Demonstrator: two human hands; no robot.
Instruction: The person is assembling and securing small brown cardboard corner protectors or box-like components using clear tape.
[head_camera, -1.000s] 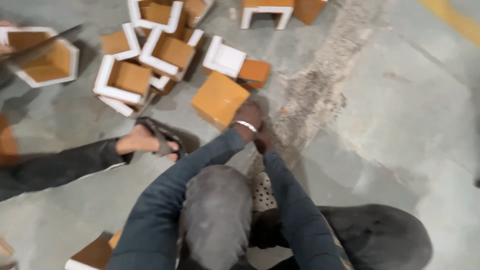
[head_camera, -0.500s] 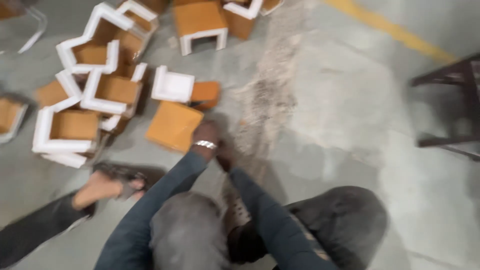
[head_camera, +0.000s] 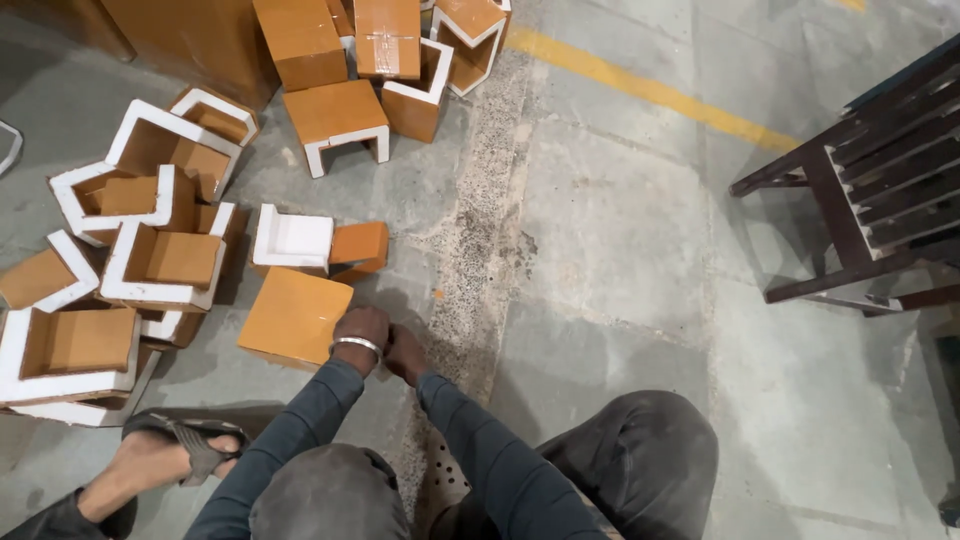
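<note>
The left hand (head_camera: 361, 328) rests curled on the orange box (head_camera: 296, 316); the right hand (head_camera: 404, 352) looks closed; grab the box's edge firmly.

Both hands face away from the camera: the left hand (head_camera: 362, 330) and right hand (head_camera: 404, 352) show only their backs, so fingers and grip cannot be told. The orange block (head_camera: 295, 317) has its near corner hidden under the left hand. The dark wooden bench (head_camera: 868, 190) is cut off by the right edge.
</note>
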